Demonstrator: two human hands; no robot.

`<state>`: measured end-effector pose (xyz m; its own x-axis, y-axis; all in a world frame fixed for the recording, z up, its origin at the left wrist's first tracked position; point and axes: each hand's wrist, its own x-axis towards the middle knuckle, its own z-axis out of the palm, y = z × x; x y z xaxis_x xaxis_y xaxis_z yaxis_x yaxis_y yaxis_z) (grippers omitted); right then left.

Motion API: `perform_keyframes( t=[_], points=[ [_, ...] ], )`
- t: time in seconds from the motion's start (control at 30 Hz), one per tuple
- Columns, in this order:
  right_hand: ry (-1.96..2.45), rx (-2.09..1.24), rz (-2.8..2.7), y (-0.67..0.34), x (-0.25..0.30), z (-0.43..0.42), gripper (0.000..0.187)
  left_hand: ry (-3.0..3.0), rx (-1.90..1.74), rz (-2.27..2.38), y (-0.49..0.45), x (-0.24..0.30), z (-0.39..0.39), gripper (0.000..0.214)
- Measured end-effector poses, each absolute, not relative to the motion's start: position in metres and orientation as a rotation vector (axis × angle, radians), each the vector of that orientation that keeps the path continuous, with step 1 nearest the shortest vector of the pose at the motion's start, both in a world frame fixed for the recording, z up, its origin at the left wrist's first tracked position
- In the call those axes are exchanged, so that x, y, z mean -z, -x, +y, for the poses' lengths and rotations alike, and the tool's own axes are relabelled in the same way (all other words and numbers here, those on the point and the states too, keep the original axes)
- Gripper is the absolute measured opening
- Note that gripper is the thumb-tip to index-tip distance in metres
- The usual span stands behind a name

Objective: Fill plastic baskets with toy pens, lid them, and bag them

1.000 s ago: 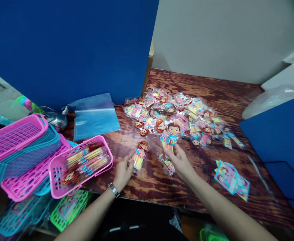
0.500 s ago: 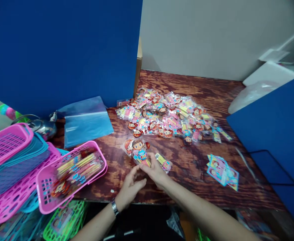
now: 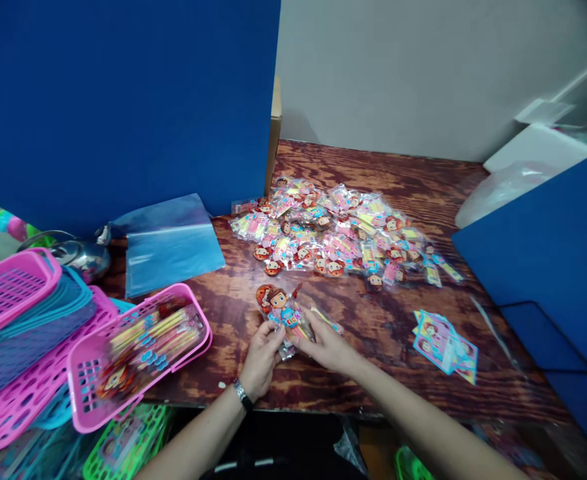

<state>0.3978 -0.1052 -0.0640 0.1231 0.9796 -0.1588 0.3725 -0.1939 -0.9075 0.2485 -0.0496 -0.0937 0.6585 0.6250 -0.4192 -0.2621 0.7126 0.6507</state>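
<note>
Near the table's front edge, my left hand (image 3: 262,360) pinches the lower left side of some clear-wrapped packets with cartoon-character heads (image 3: 279,303). From the other side, my right hand (image 3: 326,340) grips the same packets, its thumb across their lower part. How many are in the bunch I cannot tell. Partly behind my right fingers, another yellow-and-pink packet (image 3: 329,321) lies on the table. Beyond both hands spreads a large pile of similar packets (image 3: 333,230). To the left, a pink basket (image 3: 81,410) holds several more of them, lying side by side.
Stacked pink and blue baskets (image 3: 13,293) crowd the left, with a green basket (image 3: 123,443) below the table edge. A clear plastic bag (image 3: 173,250) lies before the blue panel (image 3: 123,100). Printed cards (image 3: 441,340) rest on the wooden table (image 3: 373,380) at the right.
My left hand has come up from beside the packets and closed on them. The packets have tilted and shifted slightly right, and my right hand has moved right with them.
</note>
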Motion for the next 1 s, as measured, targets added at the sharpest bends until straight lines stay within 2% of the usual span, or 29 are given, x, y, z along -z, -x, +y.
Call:
perform_keyframes(
  t=[0.17,0.3,0.4,0.5,0.6,0.7,0.8,0.9,1.0],
  points=[
    [1.489,-1.365,-0.954,-0.388,0.071,-0.099,0.057,-0.655,-0.498,0.588,-0.236,0.099,-0.048,0.029],
    [1.6,-1.232,-1.177,-0.381,0.064,-0.094,0.06,-0.669,-0.541,0.591,-0.238,0.101,-0.049,0.034],
    [1.819,-1.009,-1.439,-0.385,0.055,-0.093,0.044,-0.847,-0.517,0.609,-0.238,0.107,-0.05,0.042],
    [1.899,-0.968,-1.419,-0.403,0.047,-0.095,0.026,-1.136,-0.414,0.658,-0.233,0.116,-0.051,0.04],
    [1.799,-0.909,-1.06,-0.433,0.038,-0.1,0.039,-1.545,-0.435,0.742,-0.236,0.119,-0.048,0.034],
    [1.706,-0.837,-0.786,-0.455,0.032,-0.103,0.044,-2.122,-0.455,0.549,-0.264,0.113,-0.04,0.035],
    [1.646,-0.81,-0.702,-0.462,0.032,-0.103,0.042,-2.52,-0.199,0.344,-0.307,0.105,-0.031,0.041],
    [1.638,-0.787,-0.7,-0.464,0.037,-0.101,0.043,-2.629,0.037,0.261,-0.34,0.101,-0.027,0.034],
    [1.649,-0.762,-0.719,-0.466,0.043,-0.099,0.043,-2.599,0.109,0.325,-0.349,0.098,-0.025,0.024]
  ],
)
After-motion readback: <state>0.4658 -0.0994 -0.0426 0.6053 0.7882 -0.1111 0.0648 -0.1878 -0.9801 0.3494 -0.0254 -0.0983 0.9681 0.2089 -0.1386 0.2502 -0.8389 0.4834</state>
